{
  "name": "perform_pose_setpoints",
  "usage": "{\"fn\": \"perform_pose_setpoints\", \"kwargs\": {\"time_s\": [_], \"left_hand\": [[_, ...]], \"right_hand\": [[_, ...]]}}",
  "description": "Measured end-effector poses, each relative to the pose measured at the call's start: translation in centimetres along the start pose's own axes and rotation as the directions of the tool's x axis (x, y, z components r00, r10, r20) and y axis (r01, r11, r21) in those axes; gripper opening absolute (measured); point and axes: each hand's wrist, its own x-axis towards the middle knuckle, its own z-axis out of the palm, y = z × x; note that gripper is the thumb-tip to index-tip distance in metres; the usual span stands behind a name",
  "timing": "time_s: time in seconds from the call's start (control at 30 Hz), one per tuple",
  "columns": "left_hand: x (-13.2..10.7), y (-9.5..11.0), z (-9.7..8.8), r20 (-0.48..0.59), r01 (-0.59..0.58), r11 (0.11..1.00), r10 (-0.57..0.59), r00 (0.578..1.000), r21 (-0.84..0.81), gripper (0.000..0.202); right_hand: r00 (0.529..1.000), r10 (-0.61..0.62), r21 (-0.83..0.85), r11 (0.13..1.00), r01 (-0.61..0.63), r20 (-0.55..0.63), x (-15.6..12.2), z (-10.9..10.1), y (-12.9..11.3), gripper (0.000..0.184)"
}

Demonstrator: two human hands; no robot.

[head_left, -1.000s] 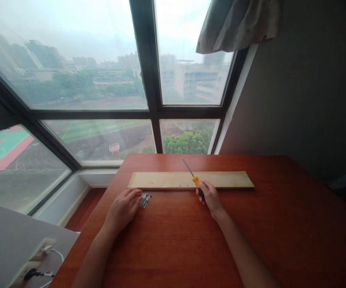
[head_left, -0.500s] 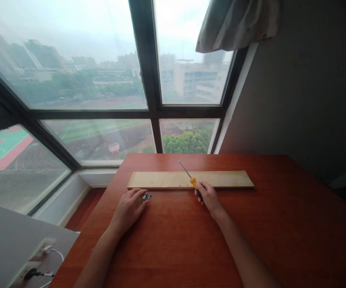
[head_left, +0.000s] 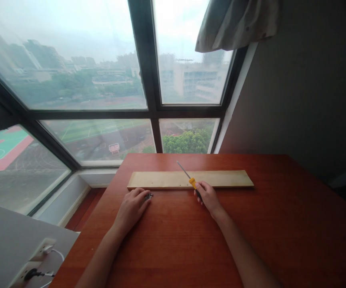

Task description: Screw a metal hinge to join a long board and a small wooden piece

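My right hand (head_left: 207, 196) is wrapped round a screwdriver (head_left: 192, 182) with a yellow and black handle. Its metal shaft points up and to the left, over the pale wooden board (head_left: 157, 179). On the near side of that board, by its left end, my left hand (head_left: 133, 206) rests on the tabletop. Its fingers and thumb are bent about a small heap of metal screws (head_left: 150, 196) and close on them. Part of the heap is hidden under the fingers. Several small dark holes or marks show along the board's near edge.
The reddish-brown wooden table (head_left: 173, 248) extends round the board to a wall on the right. Large dark-framed windows (head_left: 101, 115) stand behind it. Wall sockets (head_left: 45, 250) with plugged cables are at the lower left. A curtain (head_left: 239, 26) hangs at the top.
My left hand has shifted slightly to the right, covering more of the screws. The screwdriver and my right hand have moved only a very little to the left.
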Motion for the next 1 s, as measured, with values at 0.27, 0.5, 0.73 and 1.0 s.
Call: {"fn": "perform_pose_setpoints", "kwargs": {"time_s": [0.27, 0.5, 0.73, 1.0], "left_hand": [[0.6, 3.8, 2.2, 0.01, -0.031, 0.999, 0.031, 0.999, -0.008, 0.021], [2.1, 11.2, 4.7, 0.081, -0.001, 0.999, -0.003, 0.997, 0.045, 0.02], [2.7, 14.0, 5.4, 0.1, -0.02, 0.999, 0.016, 0.995, 0.03, 0.022], [2.2, 11.6, 3.9, 0.088, -0.007, 0.999, 0.01, 0.996, -0.035, 0.019]], "right_hand": [[1.0, 0.002, -0.018, 1.0, -0.002, 0.012, -0.1, 0.1, -0.1, 0.037], [1.0, 0.001, -0.026, 1.0, -0.001, 0.017, -0.1, 0.2, -0.2, 0.037], [1.0, -0.007, -0.034, 0.999, 0.008, 0.015, 0.0, 0.2, -0.1, 0.037], [1.0, -0.011, -0.038, 0.999, 0.011, 0.016, 0.0, 0.3, 0.0, 0.037]]}}
